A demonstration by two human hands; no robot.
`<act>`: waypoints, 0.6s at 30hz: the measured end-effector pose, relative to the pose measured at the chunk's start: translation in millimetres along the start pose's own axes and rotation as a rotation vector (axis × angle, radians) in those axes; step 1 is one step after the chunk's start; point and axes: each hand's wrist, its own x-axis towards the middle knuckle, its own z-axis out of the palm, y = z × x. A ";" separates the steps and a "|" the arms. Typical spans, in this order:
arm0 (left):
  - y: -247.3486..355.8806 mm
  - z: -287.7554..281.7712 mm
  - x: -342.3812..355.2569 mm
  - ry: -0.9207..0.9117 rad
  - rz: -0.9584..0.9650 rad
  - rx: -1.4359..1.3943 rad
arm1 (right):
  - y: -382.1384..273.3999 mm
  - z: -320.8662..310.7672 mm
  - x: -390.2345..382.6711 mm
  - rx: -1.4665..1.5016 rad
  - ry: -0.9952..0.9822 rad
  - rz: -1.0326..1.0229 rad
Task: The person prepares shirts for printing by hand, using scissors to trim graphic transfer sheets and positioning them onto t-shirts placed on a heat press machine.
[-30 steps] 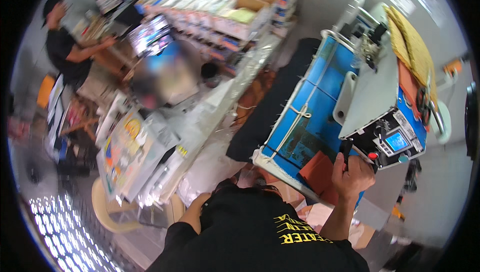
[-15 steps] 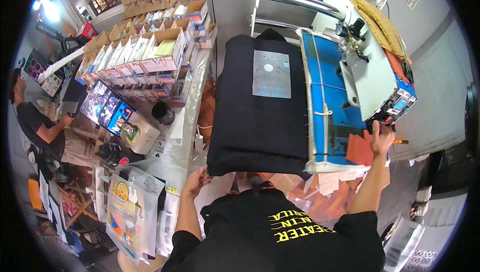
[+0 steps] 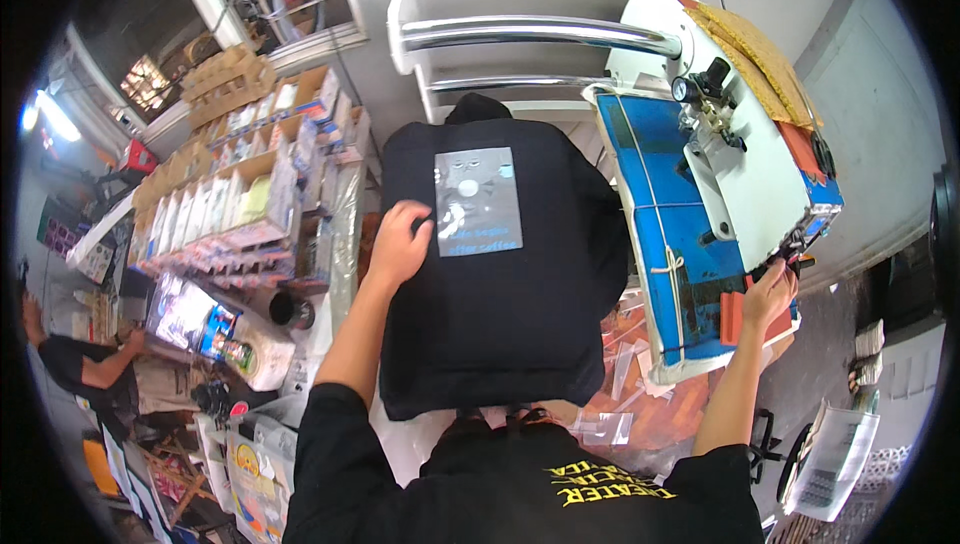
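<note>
While two hands work, one black garment lies.

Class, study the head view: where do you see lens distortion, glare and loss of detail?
Head view: fisheye bends the chrome bar and shelf of boxes; a dark rim rings the picture. Glare burns out the lamp at left. The print on the black garment is soft; left hand reads clearly.

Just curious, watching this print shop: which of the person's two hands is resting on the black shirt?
The left hand, lying flat on the black shirt beside its pale printed patch. The right hand instead reaches the blue-and-white press at its front edge.
</note>
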 end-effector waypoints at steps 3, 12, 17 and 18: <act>-30.1 67.6 96.4 -0.152 0.068 -0.020 | 18.0 6.9 -7.7 -0.015 -0.037 -0.001; -174.1 215.2 307.4 -0.577 -0.471 0.410 | 57.0 -11.8 -29.2 -0.182 -0.084 0.098; -225.4 232.4 314.9 -0.764 -0.407 -0.263 | 78.5 -28.8 -40.5 -0.374 -0.121 0.008; -230.0 221.8 315.8 -0.842 -0.490 -0.246 | 80.7 -23.5 -42.0 -0.344 -0.126 0.044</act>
